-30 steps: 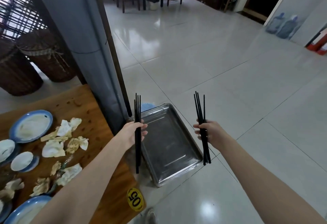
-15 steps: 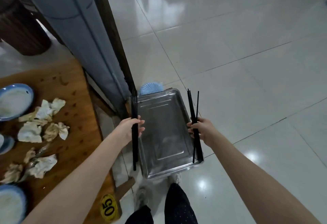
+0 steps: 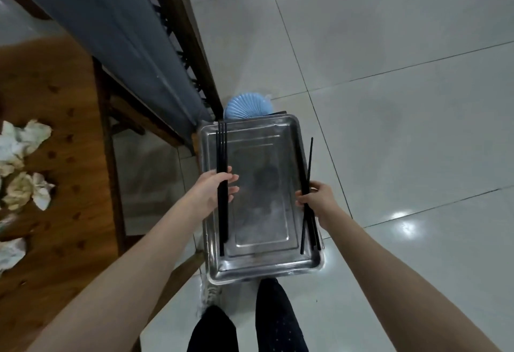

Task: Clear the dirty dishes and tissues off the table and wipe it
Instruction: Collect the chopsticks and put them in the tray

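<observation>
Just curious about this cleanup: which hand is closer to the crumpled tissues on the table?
Left. The left hand is over the tray edge nearest the table holding the tissues; the right hand is over the tray's opposite edge.

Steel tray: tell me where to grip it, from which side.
Probably its raised rim, midway along both long edges, one hand from each side: the steel tray lies flat, long axis running away from the person. First free the left hand and right hand, which both hold black chopsticks.
</observation>
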`<action>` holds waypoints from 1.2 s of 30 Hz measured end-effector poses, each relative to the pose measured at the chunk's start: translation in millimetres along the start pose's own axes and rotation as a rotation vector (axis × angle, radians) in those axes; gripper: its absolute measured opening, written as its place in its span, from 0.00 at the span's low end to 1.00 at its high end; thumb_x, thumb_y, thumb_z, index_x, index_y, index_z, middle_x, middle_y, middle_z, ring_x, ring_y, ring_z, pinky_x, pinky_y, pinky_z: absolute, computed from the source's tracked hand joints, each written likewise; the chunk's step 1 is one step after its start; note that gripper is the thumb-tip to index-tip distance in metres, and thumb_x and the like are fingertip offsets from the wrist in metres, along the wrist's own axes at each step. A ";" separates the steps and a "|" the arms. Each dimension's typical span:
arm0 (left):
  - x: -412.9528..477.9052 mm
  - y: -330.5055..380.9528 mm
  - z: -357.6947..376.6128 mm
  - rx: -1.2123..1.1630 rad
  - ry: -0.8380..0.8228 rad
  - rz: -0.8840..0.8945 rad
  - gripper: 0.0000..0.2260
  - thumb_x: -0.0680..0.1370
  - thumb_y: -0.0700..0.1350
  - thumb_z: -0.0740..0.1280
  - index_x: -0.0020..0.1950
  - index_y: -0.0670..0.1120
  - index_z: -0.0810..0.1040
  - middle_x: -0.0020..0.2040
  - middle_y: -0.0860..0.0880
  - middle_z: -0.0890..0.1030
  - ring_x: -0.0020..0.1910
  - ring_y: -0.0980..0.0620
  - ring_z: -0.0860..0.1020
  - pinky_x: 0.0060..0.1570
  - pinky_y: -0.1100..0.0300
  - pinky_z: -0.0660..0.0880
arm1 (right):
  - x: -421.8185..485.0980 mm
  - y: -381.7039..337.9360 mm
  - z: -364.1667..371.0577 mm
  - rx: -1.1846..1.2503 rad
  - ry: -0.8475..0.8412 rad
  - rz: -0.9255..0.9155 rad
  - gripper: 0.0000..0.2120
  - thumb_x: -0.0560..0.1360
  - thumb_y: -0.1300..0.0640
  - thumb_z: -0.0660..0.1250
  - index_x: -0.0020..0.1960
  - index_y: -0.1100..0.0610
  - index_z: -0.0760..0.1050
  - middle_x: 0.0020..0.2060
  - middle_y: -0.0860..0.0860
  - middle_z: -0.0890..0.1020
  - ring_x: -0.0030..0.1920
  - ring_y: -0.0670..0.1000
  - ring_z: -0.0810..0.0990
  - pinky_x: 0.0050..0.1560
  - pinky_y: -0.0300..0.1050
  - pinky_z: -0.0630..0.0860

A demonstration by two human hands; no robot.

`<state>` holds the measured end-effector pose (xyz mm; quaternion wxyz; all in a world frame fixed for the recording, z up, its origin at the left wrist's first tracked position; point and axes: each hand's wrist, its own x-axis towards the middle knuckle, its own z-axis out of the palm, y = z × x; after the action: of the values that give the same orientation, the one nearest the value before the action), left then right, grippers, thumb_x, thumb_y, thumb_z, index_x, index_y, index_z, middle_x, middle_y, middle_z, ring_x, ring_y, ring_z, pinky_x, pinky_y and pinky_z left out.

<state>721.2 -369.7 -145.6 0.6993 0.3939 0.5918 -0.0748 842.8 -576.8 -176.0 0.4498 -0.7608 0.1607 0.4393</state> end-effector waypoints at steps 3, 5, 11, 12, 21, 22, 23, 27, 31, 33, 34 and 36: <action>24.7 -10.2 5.1 -0.012 0.009 -0.007 0.07 0.79 0.37 0.65 0.55 0.45 0.77 0.45 0.47 0.83 0.29 0.53 0.81 0.26 0.61 0.75 | 29.3 17.9 9.1 -0.116 0.047 -0.043 0.19 0.72 0.75 0.64 0.62 0.67 0.72 0.45 0.56 0.78 0.43 0.54 0.78 0.47 0.48 0.78; 38.7 -18.1 5.7 -0.037 -0.002 -0.018 0.07 0.79 0.37 0.65 0.56 0.44 0.77 0.45 0.46 0.83 0.30 0.52 0.81 0.26 0.60 0.75 | 46.5 28.6 15.4 -0.195 0.083 -0.080 0.19 0.73 0.71 0.65 0.64 0.65 0.72 0.49 0.55 0.78 0.48 0.53 0.77 0.56 0.50 0.77; 66.1 -38.7 2.7 -0.072 -0.063 -0.053 0.08 0.80 0.36 0.63 0.58 0.43 0.75 0.45 0.45 0.81 0.33 0.50 0.80 0.32 0.58 0.74 | 95.0 59.5 26.6 -0.369 0.121 -0.120 0.18 0.72 0.69 0.66 0.61 0.63 0.73 0.51 0.56 0.80 0.52 0.56 0.79 0.53 0.47 0.76; 69.5 -41.8 1.3 -0.082 -0.069 -0.058 0.08 0.80 0.36 0.62 0.58 0.43 0.75 0.45 0.45 0.81 0.33 0.50 0.80 0.31 0.59 0.75 | 100.9 63.9 28.3 -0.380 0.125 -0.116 0.17 0.72 0.68 0.65 0.60 0.63 0.74 0.49 0.55 0.80 0.51 0.56 0.79 0.50 0.47 0.76; 83.4 -52.1 -12.1 -0.089 -0.057 -0.070 0.08 0.80 0.37 0.62 0.58 0.43 0.76 0.46 0.45 0.81 0.35 0.51 0.80 0.35 0.59 0.75 | 116.8 75.5 40.3 -0.365 0.160 -0.084 0.28 0.69 0.75 0.64 0.67 0.61 0.69 0.57 0.56 0.78 0.58 0.56 0.77 0.51 0.40 0.73; 81.8 -51.1 -11.6 -0.088 -0.057 -0.071 0.08 0.80 0.37 0.62 0.58 0.43 0.76 0.46 0.45 0.81 0.35 0.51 0.80 0.36 0.58 0.74 | 113.2 73.1 39.3 -0.342 0.163 -0.084 0.28 0.69 0.76 0.63 0.67 0.61 0.69 0.58 0.56 0.77 0.59 0.56 0.77 0.53 0.41 0.73; 79.5 -49.8 -10.1 -0.087 -0.058 -0.072 0.08 0.80 0.37 0.62 0.58 0.43 0.75 0.46 0.45 0.80 0.35 0.50 0.80 0.36 0.58 0.74 | 108.7 70.3 37.7 -0.317 0.163 -0.089 0.28 0.69 0.76 0.62 0.67 0.61 0.70 0.58 0.57 0.77 0.58 0.56 0.77 0.54 0.42 0.75; 67.3 -40.5 2.6 -0.060 -0.080 -0.069 0.09 0.80 0.37 0.62 0.60 0.43 0.75 0.47 0.44 0.80 0.37 0.49 0.80 0.36 0.58 0.74 | 84.4 51.7 25.3 -0.213 0.128 -0.155 0.22 0.71 0.73 0.64 0.63 0.60 0.74 0.55 0.56 0.79 0.55 0.54 0.78 0.49 0.39 0.76; 54.7 -30.3 22.4 -0.028 -0.100 -0.060 0.08 0.81 0.38 0.62 0.59 0.43 0.74 0.49 0.44 0.81 0.39 0.48 0.81 0.38 0.56 0.75 | 55.6 23.8 4.1 0.011 0.074 -0.165 0.19 0.71 0.75 0.64 0.59 0.62 0.76 0.51 0.59 0.81 0.53 0.55 0.80 0.58 0.49 0.77; 51.8 -26.7 34.6 -0.007 -0.096 -0.060 0.08 0.81 0.38 0.62 0.60 0.44 0.74 0.50 0.45 0.82 0.41 0.47 0.81 0.39 0.55 0.76 | 43.5 11.0 -9.5 0.105 0.031 -0.145 0.18 0.72 0.74 0.65 0.60 0.63 0.76 0.50 0.58 0.82 0.51 0.54 0.80 0.57 0.49 0.77; 51.8 -25.9 40.9 0.002 -0.096 -0.059 0.09 0.81 0.38 0.62 0.60 0.44 0.74 0.50 0.45 0.82 0.42 0.47 0.81 0.39 0.55 0.76 | 39.0 5.6 -16.0 0.150 0.001 -0.135 0.17 0.73 0.73 0.65 0.61 0.63 0.75 0.50 0.57 0.82 0.51 0.54 0.80 0.57 0.49 0.77; 53.4 -26.8 53.7 0.030 -0.100 -0.053 0.09 0.81 0.38 0.62 0.61 0.43 0.74 0.51 0.45 0.82 0.41 0.47 0.81 0.39 0.55 0.76 | 32.0 -2.7 -28.6 0.231 -0.061 -0.108 0.14 0.75 0.68 0.65 0.60 0.59 0.76 0.52 0.58 0.82 0.54 0.55 0.80 0.59 0.51 0.75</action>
<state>762.6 -402.9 -206.0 0.7197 0.3846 0.5650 -0.1217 877.5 -594.1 -194.5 0.5619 -0.6978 0.1551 0.4162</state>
